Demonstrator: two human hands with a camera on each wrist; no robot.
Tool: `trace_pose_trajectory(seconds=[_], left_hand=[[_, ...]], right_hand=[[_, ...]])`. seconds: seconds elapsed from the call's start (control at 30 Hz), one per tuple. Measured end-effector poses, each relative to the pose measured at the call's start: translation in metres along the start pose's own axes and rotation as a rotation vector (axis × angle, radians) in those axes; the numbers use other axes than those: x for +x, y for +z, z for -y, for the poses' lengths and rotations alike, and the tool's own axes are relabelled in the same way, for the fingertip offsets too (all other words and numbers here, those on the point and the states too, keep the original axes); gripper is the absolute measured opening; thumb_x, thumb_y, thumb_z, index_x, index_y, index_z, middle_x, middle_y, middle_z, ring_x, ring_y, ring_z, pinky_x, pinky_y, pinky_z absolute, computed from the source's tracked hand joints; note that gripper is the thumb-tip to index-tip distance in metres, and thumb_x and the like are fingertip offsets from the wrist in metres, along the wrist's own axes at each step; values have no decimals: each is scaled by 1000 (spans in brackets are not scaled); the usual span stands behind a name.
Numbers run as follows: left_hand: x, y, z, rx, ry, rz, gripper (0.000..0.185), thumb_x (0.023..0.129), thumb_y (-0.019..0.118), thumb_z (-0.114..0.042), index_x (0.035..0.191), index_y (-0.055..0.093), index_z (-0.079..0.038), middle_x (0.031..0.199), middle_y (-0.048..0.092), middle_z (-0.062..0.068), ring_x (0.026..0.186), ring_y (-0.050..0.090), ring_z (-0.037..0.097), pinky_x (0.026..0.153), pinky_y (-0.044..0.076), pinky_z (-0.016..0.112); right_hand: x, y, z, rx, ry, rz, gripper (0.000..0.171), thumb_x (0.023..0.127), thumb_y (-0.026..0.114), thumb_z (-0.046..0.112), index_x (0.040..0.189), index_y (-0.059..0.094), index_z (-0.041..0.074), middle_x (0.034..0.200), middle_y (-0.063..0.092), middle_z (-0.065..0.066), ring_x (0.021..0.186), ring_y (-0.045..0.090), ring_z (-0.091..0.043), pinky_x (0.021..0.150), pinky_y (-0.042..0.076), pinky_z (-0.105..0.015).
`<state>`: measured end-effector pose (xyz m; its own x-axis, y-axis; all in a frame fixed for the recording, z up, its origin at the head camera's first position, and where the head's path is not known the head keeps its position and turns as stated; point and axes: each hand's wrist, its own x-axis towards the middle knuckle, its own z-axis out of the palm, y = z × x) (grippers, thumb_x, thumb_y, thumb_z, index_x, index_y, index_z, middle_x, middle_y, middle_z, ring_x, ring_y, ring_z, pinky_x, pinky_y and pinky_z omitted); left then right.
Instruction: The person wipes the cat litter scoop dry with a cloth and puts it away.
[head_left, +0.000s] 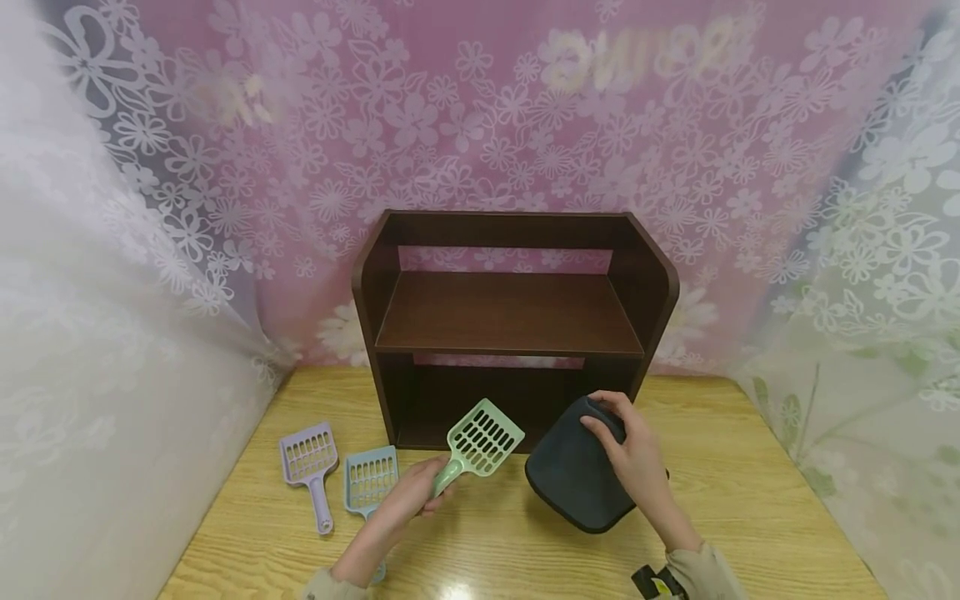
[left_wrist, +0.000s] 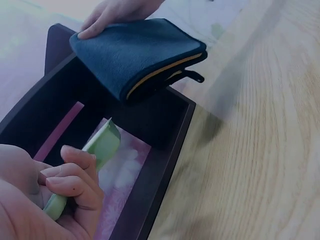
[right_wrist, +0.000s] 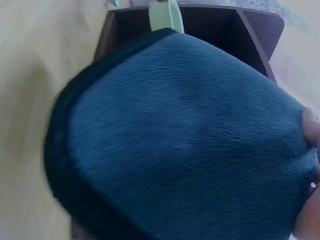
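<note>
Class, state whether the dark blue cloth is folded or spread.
Folded: the dark blue cloth shows stacked layers along its edge.

Close up, the left hand (left_wrist: 45, 200) curls its fingers (left_wrist: 75, 177) round the handle of a pale green scoop (left_wrist: 102, 142), which angles up over the dark brown shelf (left_wrist: 165, 145). Above it, the right hand (left_wrist: 117, 12) holds a folded dark blue cloth (left_wrist: 135, 52) with a yellow edge, its fingertips pressing on top. The wooden table (left_wrist: 255, 150) stretches off beside the shelf.
</note>
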<state>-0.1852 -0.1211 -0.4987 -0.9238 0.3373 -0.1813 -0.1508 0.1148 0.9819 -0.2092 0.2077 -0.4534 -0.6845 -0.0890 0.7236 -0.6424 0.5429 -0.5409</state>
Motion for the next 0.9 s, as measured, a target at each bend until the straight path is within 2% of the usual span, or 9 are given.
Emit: trace_pose_trajectory(seconds=[0.1, 0.17, 0.3, 0.4, 0.5, 0.6, 0.77, 0.9], left_hand=[[2, 3, -3, 5, 0, 16, 40, 111, 34, -35, 103, 60, -6, 71, 50, -3, 50, 32, 4, 50, 30, 20], [3, 4, -5, 6, 1, 28, 43, 111, 35, -36, 102, 62, -4, 70, 48, -3, 49, 30, 4, 50, 29, 19], [4, 8, -6, 19, 17, 53, 51, 111, 34, -35, 114, 66, 5, 68, 45, -5, 47, 28, 3, 49, 29, 18], [4, 11, -8, 27, 21, 72, 52, 112, 32, -34, 116, 65, 6, 66, 42, -7, 48, 28, 3, 48, 28, 17], [5, 15, -11, 27, 13, 79, 51, 112, 31, -34, 114, 65, 5, 66, 42, -7, 48, 28, 3, 49, 28, 17], [5, 19, -14, 22, 6, 86, 50, 112, 32, -35, 112, 65, 3, 67, 43, -7, 49, 28, 4, 49, 28, 17], [6, 26, -19, -44, -5, 161, 48, 111, 34, -42, 106, 62, -3, 69, 43, -7, 49, 28, 3, 49, 27, 17], [5, 29, -21, -88, 9, 207, 48, 111, 33, -44, 105, 61, -6, 70, 42, -7, 49, 28, 3, 49, 27, 17]], right_hand=[[13, -2, 0, -85, -83, 26, 36, 83, 78, -5, 114, 70, 12, 104, 69, -1, 94, 61, -11, 85, 44, -16], [23, -3, 0, -136, -152, 34, 34, 83, 79, -1, 112, 72, 15, 101, 69, 1, 90, 58, -15, 84, 41, -26], [45, 0, 5, -217, -295, 24, 23, 85, 77, 13, 108, 75, 18, 94, 67, 2, 83, 53, -18, 79, 35, -39], [57, 5, 10, -264, -367, 28, 18, 93, 69, 27, 107, 76, 19, 94, 68, -1, 83, 54, -21, 80, 36, -43], [64, 13, 19, -302, -409, 59, 24, 99, 59, 35, 109, 76, 20, 96, 67, -3, 86, 56, -23, 82, 38, -46], [64, 24, 28, -327, -463, 92, 23, 99, 59, 36, 109, 76, 23, 97, 67, -3, 89, 58, -24, 85, 40, -48], [54, 47, 38, -371, -571, 150, 20, 87, 75, 35, 105, 78, 27, 93, 69, 4, 85, 58, -22, 89, 44, -50], [41, 62, 40, -389, -557, 237, 32, 82, 84, 29, 110, 74, 19, 96, 71, 4, 85, 62, -20, 89, 48, -49]])
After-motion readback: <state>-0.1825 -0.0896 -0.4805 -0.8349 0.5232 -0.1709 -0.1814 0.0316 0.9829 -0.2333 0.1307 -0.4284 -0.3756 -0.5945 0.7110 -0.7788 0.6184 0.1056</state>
